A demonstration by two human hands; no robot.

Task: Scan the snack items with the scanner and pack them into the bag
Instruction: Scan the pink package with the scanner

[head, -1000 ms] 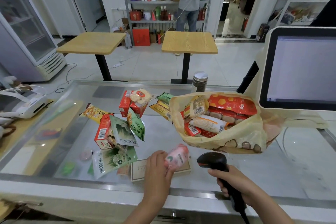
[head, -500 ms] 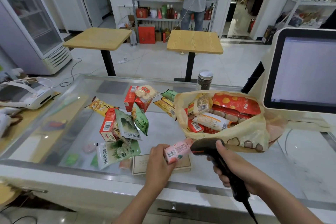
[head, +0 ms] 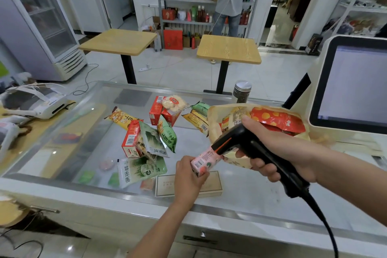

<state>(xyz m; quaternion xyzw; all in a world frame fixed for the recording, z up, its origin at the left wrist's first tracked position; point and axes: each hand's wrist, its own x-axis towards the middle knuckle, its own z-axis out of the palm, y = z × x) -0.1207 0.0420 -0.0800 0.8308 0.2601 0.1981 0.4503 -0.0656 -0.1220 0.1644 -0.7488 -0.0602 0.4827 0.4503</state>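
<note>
Fingers of the left hand (head: pixel 189 176) pinched a small pink barcoded snack packet (head: pixel 206 159) above the glass worktop (head: pixel 240 190), while the right hand (head: pixel 278 151) gripped a black handheld scanner (head: pixel 249 146) touching its top, with the beige bag (head: pixel 236 159) of snacks just behind.

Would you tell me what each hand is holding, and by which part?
Left hand grips the pink snack packet by its lower end; right hand holds the scanner by its handle.
</note>
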